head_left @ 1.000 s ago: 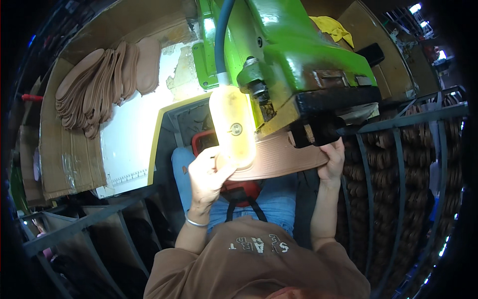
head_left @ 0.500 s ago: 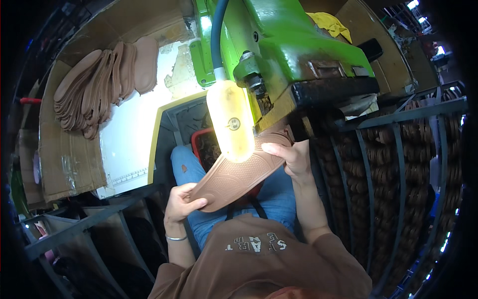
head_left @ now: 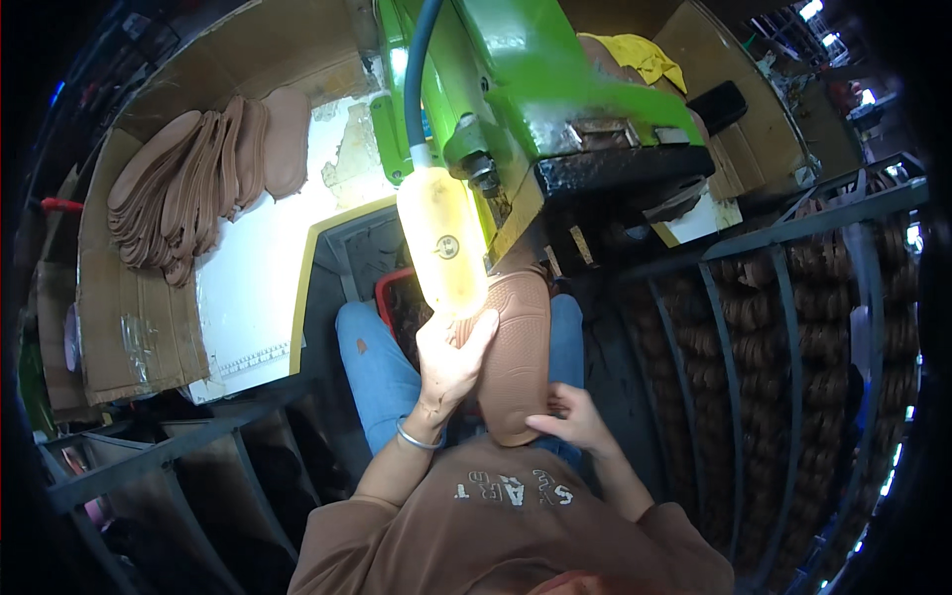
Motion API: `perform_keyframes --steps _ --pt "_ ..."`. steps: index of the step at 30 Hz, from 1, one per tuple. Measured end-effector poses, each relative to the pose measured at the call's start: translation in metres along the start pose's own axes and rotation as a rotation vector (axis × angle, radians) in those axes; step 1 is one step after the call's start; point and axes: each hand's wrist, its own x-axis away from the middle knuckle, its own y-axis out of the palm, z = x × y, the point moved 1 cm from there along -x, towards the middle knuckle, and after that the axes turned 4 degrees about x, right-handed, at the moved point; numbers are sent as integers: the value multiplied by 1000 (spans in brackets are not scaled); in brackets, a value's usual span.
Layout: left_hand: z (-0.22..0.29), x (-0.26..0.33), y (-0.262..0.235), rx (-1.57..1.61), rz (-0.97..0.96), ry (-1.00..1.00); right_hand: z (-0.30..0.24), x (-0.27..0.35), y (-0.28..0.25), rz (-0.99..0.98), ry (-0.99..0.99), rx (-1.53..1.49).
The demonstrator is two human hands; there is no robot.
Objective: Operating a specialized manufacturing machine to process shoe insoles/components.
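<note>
Both hands grip a brown textured shoe sole (head_left: pixel 521 347), its far end up against the working head of a green machine (head_left: pixel 555 99). My left hand (head_left: pixel 451 362) is closed on the sole's left edge near the middle, thumb lying on the patterned face. Lower down, my right hand (head_left: pixel 575 421) pinches the near end at its right edge, close to my shirt. A lit yellow lamp (head_left: pixel 441 238) hangs just left of the sole's far end and hides part of its edge. Where the sole meets the machine is partly hidden.
A fanned stack of brown soles (head_left: pixel 188 178) lies left on a white tabletop (head_left: pixel 258 268) inside cardboard walls (head_left: pixel 144 342). Below the machine is a red container (head_left: pixel 387 293). Metal racks (head_left: pixel 783 327) full of brown soles stand at right; a yellow cloth (head_left: pixel 645 58) lies beyond.
The sole has turned from slanting to nearly lengthwise. My left hand has moved up and right along its edge; my right hand has gone from the far end to the near end.
</note>
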Motion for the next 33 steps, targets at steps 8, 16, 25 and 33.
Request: perform_keyframes --steps 8,16,25,33 --pt "-1 -3 11 195 -106 -161 -54 11 -88 587 -227 -300" --pt "17 -24 -11 -68 -149 -48 -128 -73 -111 524 -413 -120" --pt "51 -30 -86 -117 -77 1 -118 -110 -53 267 -582 74" --pt "41 16 -158 -78 -18 -165 -121 -118 9 209 -523 -31"
